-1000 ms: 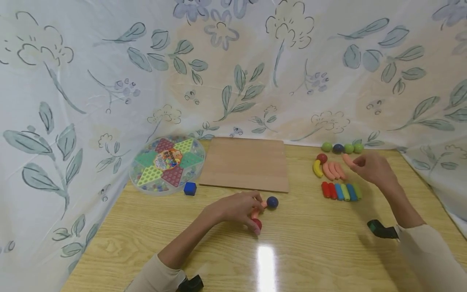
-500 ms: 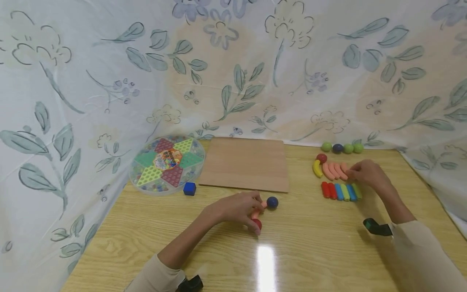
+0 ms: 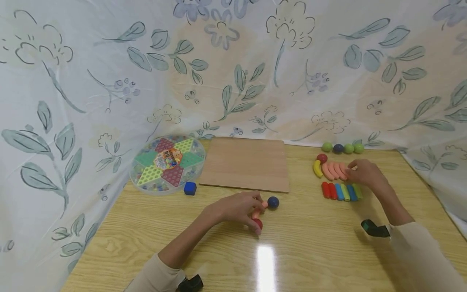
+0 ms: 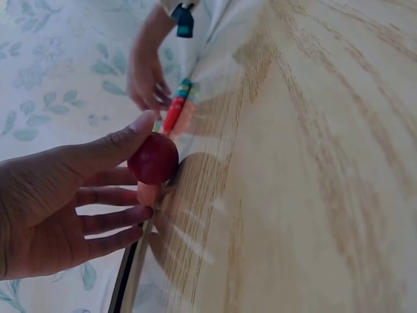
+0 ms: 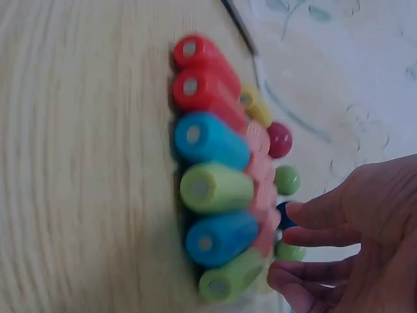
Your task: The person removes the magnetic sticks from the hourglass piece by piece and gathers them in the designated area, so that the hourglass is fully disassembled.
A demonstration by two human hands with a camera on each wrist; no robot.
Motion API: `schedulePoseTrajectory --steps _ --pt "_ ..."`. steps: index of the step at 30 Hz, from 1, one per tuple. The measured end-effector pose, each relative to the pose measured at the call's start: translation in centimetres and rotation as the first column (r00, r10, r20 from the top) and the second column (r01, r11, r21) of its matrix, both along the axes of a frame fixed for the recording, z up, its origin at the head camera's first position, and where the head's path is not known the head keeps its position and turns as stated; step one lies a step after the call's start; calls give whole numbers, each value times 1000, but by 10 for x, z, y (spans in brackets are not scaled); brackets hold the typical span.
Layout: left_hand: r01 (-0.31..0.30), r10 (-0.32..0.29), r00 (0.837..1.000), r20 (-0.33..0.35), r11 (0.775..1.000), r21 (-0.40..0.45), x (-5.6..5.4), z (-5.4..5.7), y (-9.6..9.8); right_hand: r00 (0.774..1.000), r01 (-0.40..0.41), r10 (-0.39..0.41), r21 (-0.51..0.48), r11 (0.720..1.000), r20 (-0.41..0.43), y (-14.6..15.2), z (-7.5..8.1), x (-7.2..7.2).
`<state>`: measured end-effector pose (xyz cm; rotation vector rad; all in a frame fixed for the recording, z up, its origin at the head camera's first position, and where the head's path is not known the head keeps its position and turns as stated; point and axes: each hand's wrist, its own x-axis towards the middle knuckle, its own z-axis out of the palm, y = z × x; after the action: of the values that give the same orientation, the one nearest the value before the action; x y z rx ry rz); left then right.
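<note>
In the head view my left hand (image 3: 238, 209) holds a red ball (image 3: 257, 224) and a curved pink piece (image 3: 256, 213), which is partly hidden by the fingers. The left wrist view has the thumb on the red ball (image 4: 154, 159), with the fingers behind the pink piece (image 4: 148, 193). A dark blue ball (image 3: 273, 202) lies beside its far end. My right hand (image 3: 366, 174) is at the right end of a row of curved pink pieces (image 3: 333, 170). The right wrist view has its fingers and thumb (image 5: 313, 212) against the row's edge, with nothing visible between them.
Red, blue and green sticks (image 3: 341, 191) lie in a row before the pink pieces. Behind are a yellow curved piece (image 3: 317, 169), a red ball (image 3: 322, 158) and several green and blue balls (image 3: 338, 149). A wooden board (image 3: 244, 164), a blue cube (image 3: 189, 188) and a star-patterned game board (image 3: 169, 164) lie left.
My right hand has lowered a pink piece to the right end of the row, and the piece now sits closer against the others. The left hand has stayed in place.
</note>
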<state>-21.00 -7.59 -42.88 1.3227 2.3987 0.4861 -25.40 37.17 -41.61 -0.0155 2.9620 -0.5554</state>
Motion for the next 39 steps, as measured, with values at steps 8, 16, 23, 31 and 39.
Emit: schedulePoseTrajectory --steps 8,16,23,31,39 --pt "-4 4 1000 7 1000 8 0 1 1 984 -160 157 -26 987 -88 -60 30 16" --pt "24 -24 999 -28 1000 -7 0 1 1 884 -452 467 -209 867 22 -147 24 49" --pt "54 -54 998 -41 999 0 -2 -2 2 808 -578 589 -204 790 -7 -193 3 60" --pt "73 -74 996 -46 997 -7 -2 -4 3 801 -598 594 -146 788 -76 -206 -5 59" --pt "107 -111 986 -121 993 -41 -1 -4 3 785 -619 610 -99 779 -106 -206 -8 60"
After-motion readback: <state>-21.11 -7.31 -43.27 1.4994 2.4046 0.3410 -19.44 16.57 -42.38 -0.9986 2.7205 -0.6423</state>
